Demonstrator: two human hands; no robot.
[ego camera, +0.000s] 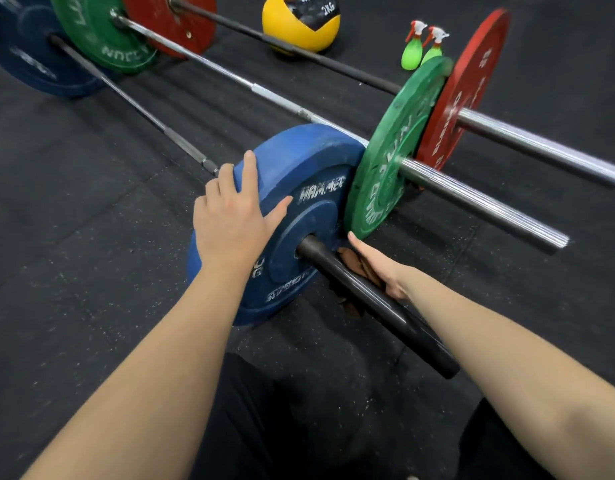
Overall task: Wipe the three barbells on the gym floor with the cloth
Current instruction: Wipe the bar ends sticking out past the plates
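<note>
Head view: the gym floor [91, 271] is crossed by three barbells laid side by side from 10 o'clock to 4 o'clock. The blue-plated barbell [153, 123] is nearest, the green-plated barbell [230, 77] lies beyond it, and the red-plated barbell [334, 64] is farthest.

The near blue plate [309, 174] at centre is steadied by the left hand [230, 220], which is spread flat with its fingers straight over the rim. At 5 o'clock of the plate, the dark sleeve [375, 303] is met by the right hand [385, 271]. Its fingers are laid straight, and the brown cloth [356, 266] is pressed against the sleeve's far side. The thumb cannot be seen.

The first barbell's sleeve is judged to be the step in hand. Next, the cloth would need to be drawn along the sleeve toward its free end, with the plate kept from rolling.
</note>
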